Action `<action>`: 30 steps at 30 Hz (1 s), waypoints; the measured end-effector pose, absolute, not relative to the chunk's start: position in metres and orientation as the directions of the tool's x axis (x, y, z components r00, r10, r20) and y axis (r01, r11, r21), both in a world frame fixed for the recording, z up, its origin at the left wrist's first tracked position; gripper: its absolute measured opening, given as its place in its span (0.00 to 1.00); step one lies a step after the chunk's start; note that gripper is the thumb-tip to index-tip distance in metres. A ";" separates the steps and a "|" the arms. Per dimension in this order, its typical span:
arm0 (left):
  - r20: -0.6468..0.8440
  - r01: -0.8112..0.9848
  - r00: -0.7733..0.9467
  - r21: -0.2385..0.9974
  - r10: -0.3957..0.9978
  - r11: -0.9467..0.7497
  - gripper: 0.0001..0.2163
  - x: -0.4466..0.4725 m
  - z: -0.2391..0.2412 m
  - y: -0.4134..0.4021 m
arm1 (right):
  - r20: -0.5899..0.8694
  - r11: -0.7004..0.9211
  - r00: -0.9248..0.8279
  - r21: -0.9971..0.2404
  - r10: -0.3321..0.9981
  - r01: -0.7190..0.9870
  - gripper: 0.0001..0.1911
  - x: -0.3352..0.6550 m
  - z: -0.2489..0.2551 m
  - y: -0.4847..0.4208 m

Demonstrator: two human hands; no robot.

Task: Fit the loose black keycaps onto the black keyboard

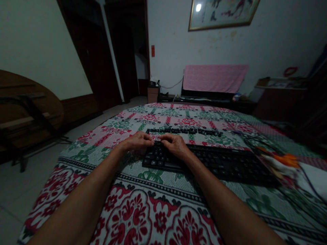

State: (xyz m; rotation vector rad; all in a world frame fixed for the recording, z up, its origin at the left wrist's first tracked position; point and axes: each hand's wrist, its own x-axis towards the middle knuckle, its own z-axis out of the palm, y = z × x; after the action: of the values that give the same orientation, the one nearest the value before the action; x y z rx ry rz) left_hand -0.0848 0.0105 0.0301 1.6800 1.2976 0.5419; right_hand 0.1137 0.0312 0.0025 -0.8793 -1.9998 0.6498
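A black keyboard [217,160] lies on the patterned tablecloth [133,207], reaching from the middle toward the right. At its far left corner my left hand [140,140] has thumb and fingers pinched together; whatever is between the tips is too small to make out. My right hand [175,144] is over the keyboard's left part, its fingers curled and pinched close to the left fingertips. What it grips, if anything, is hidden. Behind the hands runs a row of loose black keycaps [178,130] on the cloth.
To the right lie dark cables [258,139], an orange item [287,159] and a white object [314,180]. Past the table's far edge stands a low unit with a pink cloth [214,78] over a screen-like shape. A folded round tabletop [28,98] leans at left.
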 end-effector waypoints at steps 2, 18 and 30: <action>-0.168 0.449 0.346 0.894 0.923 -0.006 0.13 -0.084 0.032 0.010 | 0.485 0.630 -0.438 -0.720 0.757 0.292 0.12 0.112 0.006 0.028; -0.151 0.142 0.304 0.983 0.941 0.112 0.13 -0.078 0.034 0.010 | 0.396 0.505 -0.493 -0.856 0.775 0.107 0.10 0.109 0.018 0.020; -0.183 0.301 0.258 0.948 0.949 0.100 0.15 -0.072 0.037 0.008 | 0.408 0.536 -0.479 -0.828 0.777 0.163 0.09 0.109 0.014 0.022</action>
State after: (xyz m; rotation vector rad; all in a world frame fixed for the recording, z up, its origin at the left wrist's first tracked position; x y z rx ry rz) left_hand -0.0717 0.0081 0.0371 1.4250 1.2561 0.7389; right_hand 0.1087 0.0217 0.0141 -0.7643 -1.9500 0.9414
